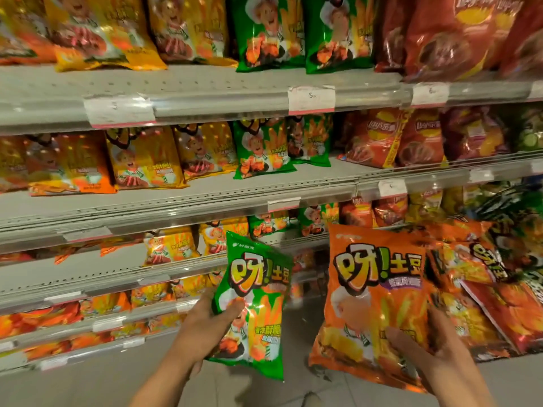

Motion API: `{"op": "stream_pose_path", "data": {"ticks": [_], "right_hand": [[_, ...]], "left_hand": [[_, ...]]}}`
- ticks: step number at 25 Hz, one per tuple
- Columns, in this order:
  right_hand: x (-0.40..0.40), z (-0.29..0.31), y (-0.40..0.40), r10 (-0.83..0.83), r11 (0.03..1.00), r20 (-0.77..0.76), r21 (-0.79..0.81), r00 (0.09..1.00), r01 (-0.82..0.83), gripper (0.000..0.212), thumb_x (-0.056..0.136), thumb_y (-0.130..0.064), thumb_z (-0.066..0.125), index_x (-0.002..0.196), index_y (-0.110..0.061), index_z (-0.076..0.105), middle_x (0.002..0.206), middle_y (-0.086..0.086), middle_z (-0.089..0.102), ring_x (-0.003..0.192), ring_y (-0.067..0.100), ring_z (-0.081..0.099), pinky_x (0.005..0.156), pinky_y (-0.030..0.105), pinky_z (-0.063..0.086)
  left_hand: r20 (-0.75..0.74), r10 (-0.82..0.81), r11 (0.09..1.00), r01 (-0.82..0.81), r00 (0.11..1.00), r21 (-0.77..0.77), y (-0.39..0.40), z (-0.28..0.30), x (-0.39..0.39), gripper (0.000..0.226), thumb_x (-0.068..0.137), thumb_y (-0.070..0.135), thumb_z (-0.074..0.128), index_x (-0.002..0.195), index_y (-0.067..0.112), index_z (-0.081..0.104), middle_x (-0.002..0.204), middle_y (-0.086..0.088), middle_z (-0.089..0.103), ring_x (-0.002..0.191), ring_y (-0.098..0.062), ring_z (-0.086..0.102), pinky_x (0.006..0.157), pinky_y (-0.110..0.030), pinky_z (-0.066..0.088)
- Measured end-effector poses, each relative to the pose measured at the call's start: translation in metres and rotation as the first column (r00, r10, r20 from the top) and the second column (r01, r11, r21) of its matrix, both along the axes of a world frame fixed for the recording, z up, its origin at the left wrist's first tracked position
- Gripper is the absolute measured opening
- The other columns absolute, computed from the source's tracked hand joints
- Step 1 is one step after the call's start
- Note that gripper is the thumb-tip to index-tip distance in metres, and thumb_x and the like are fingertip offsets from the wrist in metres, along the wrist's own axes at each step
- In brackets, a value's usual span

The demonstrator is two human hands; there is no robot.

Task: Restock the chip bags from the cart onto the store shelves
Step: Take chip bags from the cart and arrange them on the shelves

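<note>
green chip bag (254, 304) at 6 o'clock, upright, gripped by left hand (205, 324), thumb curled across its front | orange chip bag (376, 304) at 5 o'clock, right hand (435, 348) clasping its lower right edge | stocked shelves (205, 92) from 9 to 12 o'clock | heaped bags (482, 289) at 3 o'clock

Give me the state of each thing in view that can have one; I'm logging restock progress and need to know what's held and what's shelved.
Left hand: grips the green foil chip bag.
Green foil chip bag: held upright, off the shelves, sealed.
Right hand: grips the orange foil chip bag.
Orange foil chip bag: held in front of the piled bags at right, sealed.
Grey metal shelves: stocked, with bare space at the front.
</note>
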State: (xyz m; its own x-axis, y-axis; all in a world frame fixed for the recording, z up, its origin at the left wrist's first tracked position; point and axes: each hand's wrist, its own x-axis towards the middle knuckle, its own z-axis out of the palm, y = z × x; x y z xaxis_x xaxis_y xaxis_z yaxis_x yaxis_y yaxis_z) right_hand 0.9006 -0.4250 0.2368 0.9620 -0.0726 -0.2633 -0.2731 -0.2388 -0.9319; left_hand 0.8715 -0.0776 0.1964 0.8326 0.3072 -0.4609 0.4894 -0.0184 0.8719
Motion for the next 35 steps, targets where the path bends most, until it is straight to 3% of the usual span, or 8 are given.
{"op": "stream_pose_path", "data": {"ticks": [3,8,12,17,22,26,31,35], "right_hand": [[0.044,-0.037,-0.005,0.068,0.998,-0.079,0.002,0.995,-0.068,0.066,0.074,-0.019,0.086,0.133,-0.025,0.055,0.109,-0.01,0.07,0.095,0.008,0.067,0.073,0.026,0.05],[0.141,-0.091,-0.009,0.152,0.987,-0.19,0.083,0.97,-0.139,0.061,0.071,-0.033,0.083,0.128,-0.039,0.059,0.116,-0.008,0.074,0.106,0.021,0.071,0.091,0.049,0.057],[0.202,-0.119,-0.024,0.223,0.973,-0.199,0.1,0.954,-0.206,0.045,0.073,-0.035,0.08,0.115,-0.042,0.065,0.098,-0.013,0.076,0.079,0.008,0.072,0.065,0.033,0.056],[0.228,-0.133,-0.026,0.265,0.961,-0.233,0.142,0.936,-0.237,0.048,0.069,-0.037,0.078,0.115,-0.036,0.065,0.072,-0.022,0.067,0.055,-0.006,0.06,0.047,0.019,0.048],[0.238,-0.145,-0.015,0.305,0.95,-0.233,0.144,0.923,-0.277,0.052,0.069,-0.038,0.079,0.118,-0.04,0.064,0.096,-0.016,0.076,0.072,-0.002,0.07,0.063,0.027,0.05],[0.235,-0.155,-0.01,0.325,0.942,-0.216,0.161,0.921,-0.295,0.065,0.061,-0.042,0.086,0.122,-0.042,0.063,0.103,-0.012,0.076,0.081,0.002,0.074,0.055,0.02,0.057],[0.219,-0.169,-0.011,0.321,0.945,-0.191,0.135,0.928,-0.299,0.077,0.046,-0.062,0.093,0.115,-0.044,0.065,0.094,-0.013,0.075,0.072,-0.002,0.07,0.057,0.027,0.056],[0.208,-0.171,-0.014,0.304,0.95,-0.166,0.134,0.938,-0.284,0.093,0.042,-0.07,0.091,0.126,-0.044,0.061,0.118,-0.005,0.075,0.103,0.013,0.074,0.078,0.044,0.06]], "left_hand": [[-0.012,0.079,0.992,-0.08,0.997,-0.099,-0.02,-0.03,0.054,0.035,0.09,0.027,0.075,0.121,0.032,0.059,0.093,0.011,0.079,0.078,-0.005,0.075,0.059,-0.025,0.06],[0.069,0.171,0.981,-0.163,0.983,-0.107,-0.045,-0.088,0.156,0.054,0.085,0.008,0.078,0.129,0.029,0.053,0.091,0.009,0.076,0.069,-0.005,0.07,0.066,-0.035,0.062],[0.113,0.146,0.986,-0.135,0.983,-0.1,-0.05,-0.136,0.195,0.055,0.087,0.0,0.074,0.132,0.016,0.049,0.087,0.022,0.073,0.076,-0.002,0.07,0.064,-0.021,0.057],[0.092,0.105,0.975,-0.084,0.99,-0.204,-0.056,-0.154,0.202,0.046,0.087,0.004,0.073,0.129,0.016,0.058,0.115,0.0,0.075,0.104,-0.016,0.073,0.074,-0.021,0.058],[0.173,0.219,0.958,-0.178,0.96,-0.223,-0.041,-0.13,0.237,0.048,0.081,0.02,0.075,0.126,0.013,0.06,0.114,-0.004,0.076,0.107,-0.024,0.072,0.083,-0.032,0.058],[0.278,0.215,0.976,-0.2,0.936,-0.084,-0.016,-0.118,0.274,0.004,0.092,0.012,0.07,0.094,0.015,0.07,0.081,0.005,0.079,0.075,-0.01,0.076,0.064,-0.022,0.058],[0.3,0.213,0.977,-0.203,0.93,-0.065,-0.021,-0.152,0.271,0.026,0.094,0.009,0.068,0.117,0.01,0.058,0.092,0.008,0.072,0.078,-0.001,0.068,0.066,-0.015,0.051],[0.344,0.242,0.968,-0.204,0.907,-0.145,-0.023,-0.16,0.276,0.034,0.094,0.005,0.066,0.125,0.009,0.052,0.094,0.011,0.075,0.087,-0.004,0.071,0.071,-0.017,0.054]]}}
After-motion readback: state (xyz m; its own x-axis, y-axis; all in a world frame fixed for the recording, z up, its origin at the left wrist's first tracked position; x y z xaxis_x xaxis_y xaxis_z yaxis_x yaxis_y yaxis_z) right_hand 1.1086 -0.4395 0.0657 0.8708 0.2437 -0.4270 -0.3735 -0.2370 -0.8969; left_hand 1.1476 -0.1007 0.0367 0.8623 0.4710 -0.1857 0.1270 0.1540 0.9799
